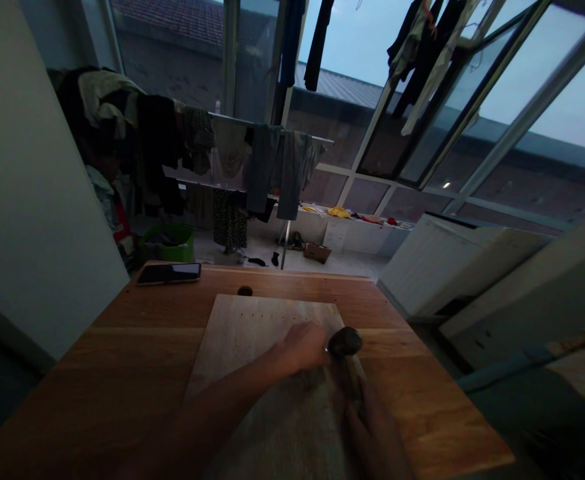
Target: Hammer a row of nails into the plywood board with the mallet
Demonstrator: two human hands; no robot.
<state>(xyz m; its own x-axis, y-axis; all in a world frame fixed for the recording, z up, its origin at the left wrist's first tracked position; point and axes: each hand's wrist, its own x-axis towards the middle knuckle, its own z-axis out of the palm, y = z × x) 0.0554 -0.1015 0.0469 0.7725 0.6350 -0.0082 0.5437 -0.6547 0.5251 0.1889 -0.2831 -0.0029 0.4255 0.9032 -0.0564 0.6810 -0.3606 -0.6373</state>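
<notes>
A wooden board (252, 347) lies on the wooden table, with a row of small dark dots along its far edge. My left hand (305, 345) is closed over the board's right side. A tiny shiny bit shows at its fingertips, too small to name. My right hand (380, 430), dim and partly blurred, is wrapped round the handle of a hammer (345, 342). The dark hammer head is just right of my left fingertips, over the board's right edge. Whether it touches anything, I cannot tell.
A phone (169, 274) lies at the table's (137, 360) far left corner. A small dark round thing (245, 291) sits beyond the board. Behind the table stand a clothes-laden drying rack (267, 170) and a green tub (180, 245). A white appliance (452, 263) is at right.
</notes>
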